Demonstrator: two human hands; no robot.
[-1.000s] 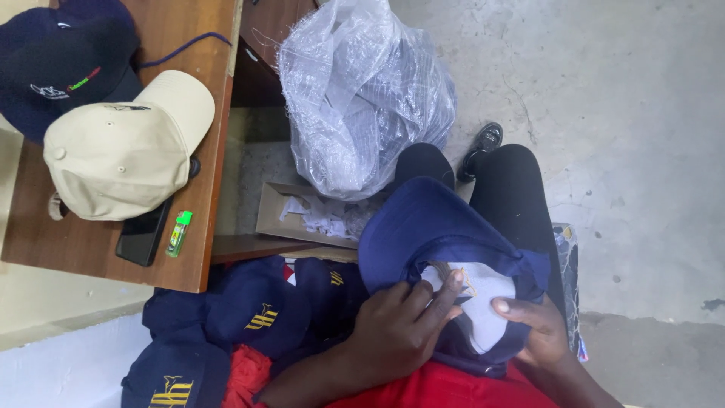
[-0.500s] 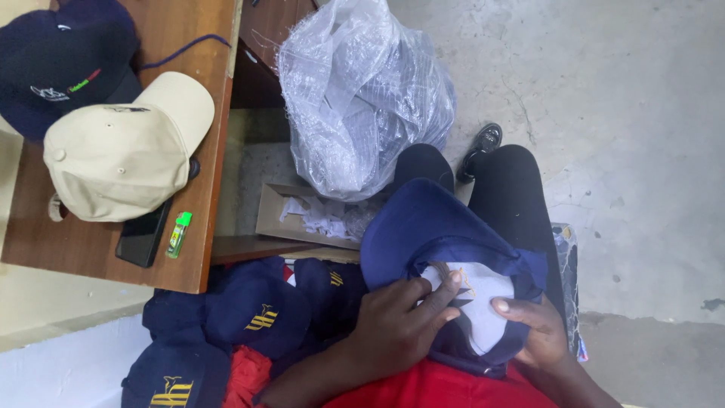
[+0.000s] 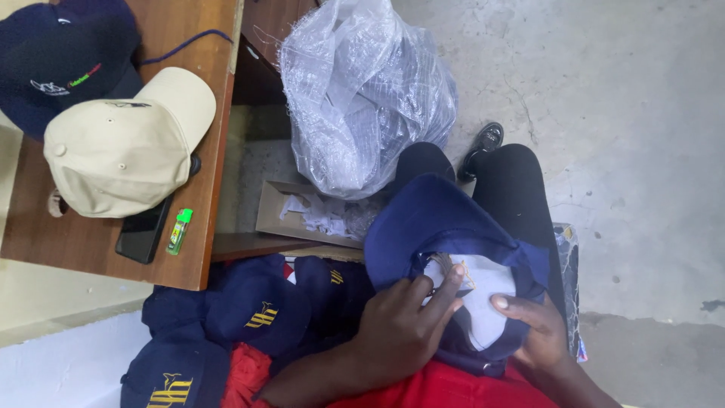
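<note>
A navy blue cap [image 3: 430,219] lies upside down on my lap, its white inner lining [image 3: 483,295] facing up. My left hand [image 3: 396,329] rests on the cap's inside, fingertips pressing at the edge of the lining where some loose threads show. My right hand [image 3: 532,332] grips the cap's rim from the right, thumb lying across the white lining. Both hands hold the same cap.
A pile of navy caps with yellow embroidery [image 3: 249,317] lies at my left. A wooden table [image 3: 204,189] carries a beige cap [image 3: 124,147], a dark cap [image 3: 64,60], a black phone [image 3: 142,234] and a green lighter [image 3: 180,230]. A clear plastic bag [image 3: 366,91] and cardboard box [image 3: 302,215] stand ahead.
Hardly anything differs; my left fingers have shifted slightly on the lining and the cap stays in place on my lap.
</note>
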